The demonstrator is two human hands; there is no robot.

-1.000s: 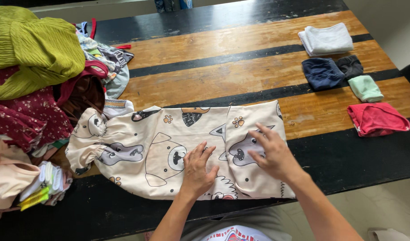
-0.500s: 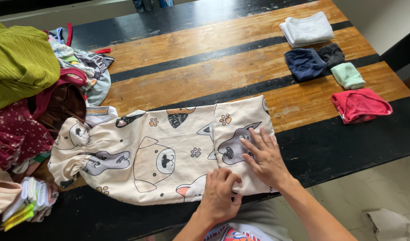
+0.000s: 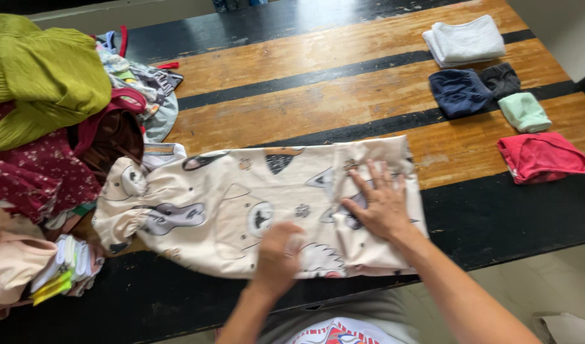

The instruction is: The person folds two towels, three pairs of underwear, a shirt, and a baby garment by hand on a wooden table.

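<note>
A cream garment printed with cartoon animals (image 3: 241,204) lies spread flat across the front of the wooden table (image 3: 292,108). My right hand (image 3: 378,200) presses flat on its right part, fingers apart. My left hand (image 3: 278,258) is blurred at the garment's near edge, fingers curled at the cloth; whether it grips the cloth I cannot tell.
A heap of unfolded clothes sits at the left: a green piece (image 3: 41,76), a dark red floral one (image 3: 35,175), a pink one (image 3: 9,261). Folded items lie at the right: white (image 3: 463,39), navy (image 3: 461,90), mint (image 3: 525,111), red (image 3: 541,156).
My left hand slid from the garment's middle down to its near edge. My right hand stayed flat on the right part. The camera view shifted.
</note>
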